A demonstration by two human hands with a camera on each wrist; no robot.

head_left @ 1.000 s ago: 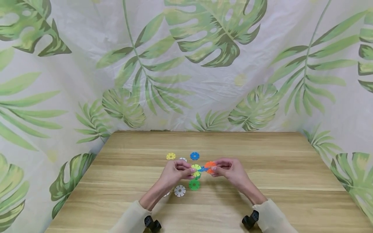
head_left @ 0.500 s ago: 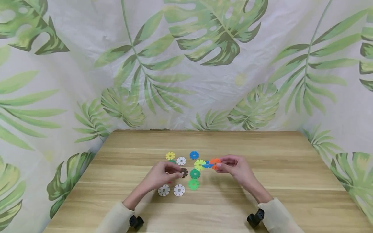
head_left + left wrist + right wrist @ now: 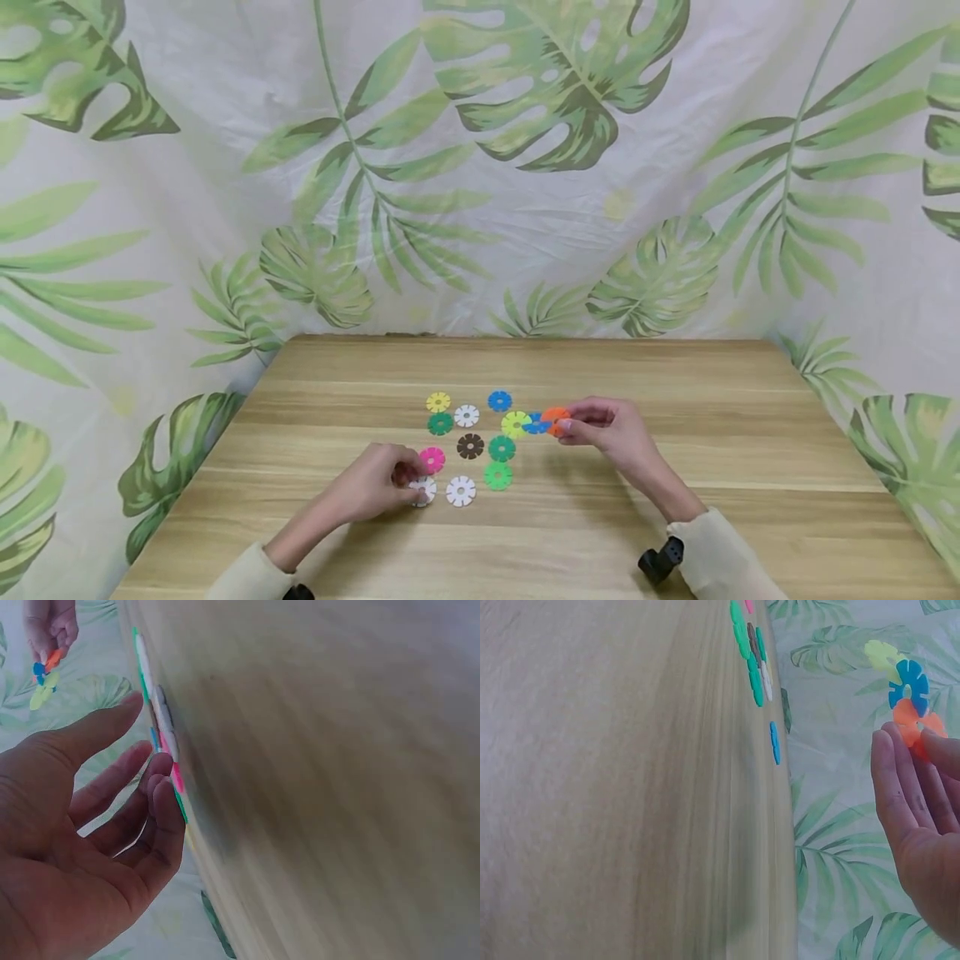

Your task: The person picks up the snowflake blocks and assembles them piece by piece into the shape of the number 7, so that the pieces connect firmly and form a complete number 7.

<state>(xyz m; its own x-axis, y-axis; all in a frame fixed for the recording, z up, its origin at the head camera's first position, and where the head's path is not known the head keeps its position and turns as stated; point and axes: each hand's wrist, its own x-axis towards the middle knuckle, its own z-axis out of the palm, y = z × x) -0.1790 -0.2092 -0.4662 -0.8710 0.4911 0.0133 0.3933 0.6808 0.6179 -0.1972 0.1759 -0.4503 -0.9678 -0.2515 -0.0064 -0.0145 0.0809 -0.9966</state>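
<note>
In the head view my right hand [image 3: 618, 433] pinches an orange notched plastic disc [image 3: 553, 419] between thumb and fingers. Slotted into it is a blue disc [image 3: 908, 686], and a yellow-green disc [image 3: 883, 658] forms the far end of this chain, held above the table. My left hand [image 3: 378, 482] is low over a white notched disc [image 3: 426, 492], fingertips at its left edge and partly covering it. Thumb and fingers stand apart in the left wrist view; whether they touch the disc is hard to tell. Beside those fingertips lies a pink disc [image 3: 432, 460].
More notched discs lie flat on the wooden table [image 3: 735, 417]: another white one [image 3: 461, 491], a brown one [image 3: 470, 446], a light green one [image 3: 498, 475], a blue one [image 3: 500, 401] and a yellow one [image 3: 438, 402], among others. A leaf-patterned cloth [image 3: 525, 250] hangs behind.
My left hand has let go of the yellow-green disc and swept left and toward me, past the brown disc, to the white one. The right hand has moved slightly right with the chain.
</note>
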